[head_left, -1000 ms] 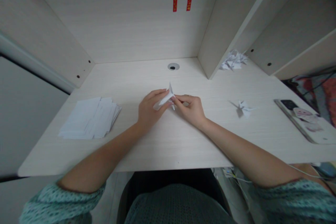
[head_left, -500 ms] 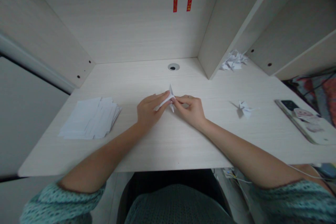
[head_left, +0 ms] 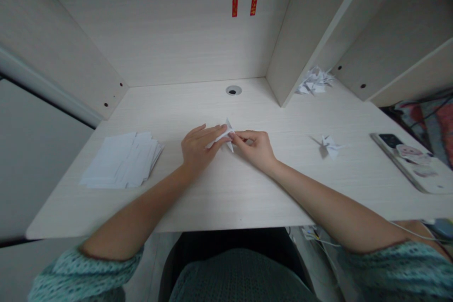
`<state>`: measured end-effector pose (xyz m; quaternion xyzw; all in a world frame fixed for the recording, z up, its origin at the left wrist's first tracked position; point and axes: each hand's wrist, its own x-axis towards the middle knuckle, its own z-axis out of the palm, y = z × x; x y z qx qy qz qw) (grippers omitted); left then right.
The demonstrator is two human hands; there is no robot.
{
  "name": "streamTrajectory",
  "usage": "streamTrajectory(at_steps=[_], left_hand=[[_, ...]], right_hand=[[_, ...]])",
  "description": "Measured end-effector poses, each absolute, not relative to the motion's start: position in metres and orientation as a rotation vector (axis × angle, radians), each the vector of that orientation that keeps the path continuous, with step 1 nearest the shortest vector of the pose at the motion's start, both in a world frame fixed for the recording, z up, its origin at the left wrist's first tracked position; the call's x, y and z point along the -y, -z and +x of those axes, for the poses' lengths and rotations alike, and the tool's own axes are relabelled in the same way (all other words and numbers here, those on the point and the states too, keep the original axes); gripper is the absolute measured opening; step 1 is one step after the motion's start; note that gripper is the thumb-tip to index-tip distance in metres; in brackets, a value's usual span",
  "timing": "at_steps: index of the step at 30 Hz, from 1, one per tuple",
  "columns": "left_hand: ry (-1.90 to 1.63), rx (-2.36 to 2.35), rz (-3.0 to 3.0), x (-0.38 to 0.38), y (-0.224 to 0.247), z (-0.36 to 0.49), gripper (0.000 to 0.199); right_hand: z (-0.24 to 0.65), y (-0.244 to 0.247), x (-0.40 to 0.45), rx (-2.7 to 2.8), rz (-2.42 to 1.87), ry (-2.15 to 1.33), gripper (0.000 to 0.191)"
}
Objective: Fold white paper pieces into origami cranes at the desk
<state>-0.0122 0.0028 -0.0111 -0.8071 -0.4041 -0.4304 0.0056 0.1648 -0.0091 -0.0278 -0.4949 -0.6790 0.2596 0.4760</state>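
Observation:
A partly folded piece of white paper [head_left: 229, 126] is held between both hands over the middle of the desk, with pointed flaps sticking out at top and bottom. My left hand [head_left: 201, 145] grips its left side, the thumb below and the fingers laid along the upper face. On the right side, my right hand [head_left: 255, 147] pinches the paper between thumb and index finger, the other fingers curled. The fingers hide part of the folds. A finished origami crane [head_left: 330, 146] sits on the desk to the right of my right hand.
A fanned stack of white paper sheets [head_left: 120, 160] lies at the left. A phone [head_left: 412, 163] rests at the right edge. Folded paper pieces [head_left: 314, 81] are heaped behind the upright divider [head_left: 300, 33]. A round cable hole [head_left: 233, 90] is set at the back of the desk.
My left hand has shifted slightly left, its fingers flatter along the paper. The upper flap leans a little lower and more to the left. My right hand keeps its pinch.

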Motion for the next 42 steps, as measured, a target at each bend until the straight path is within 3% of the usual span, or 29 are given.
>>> streamTrajectory(at_steps=[8,17,29,42], left_hand=[[1.469,1.248,-2.476,-0.0058,0.0150,-0.0134,0.022],[1.307,1.230,-2.564,-0.0066,0.0160,-0.0169,0.035],[1.376,1.136,-2.609,-0.0042,0.0120,-0.0153,0.033],[1.381,1.003,-2.598,-0.0027,0.0110,-0.0172,0.032]], right_hand=[[0.1629,0.0276,0.0092,1.595,-1.223,-0.779,0.034],[0.1634,0.0261,0.0062,1.529,-1.260,-0.843,0.040],[0.1626,0.0234,0.0070,1.510,-1.231,-0.928,0.046],[0.1590,0.0238,0.0089,1.406,-1.144,-1.093,0.041]])
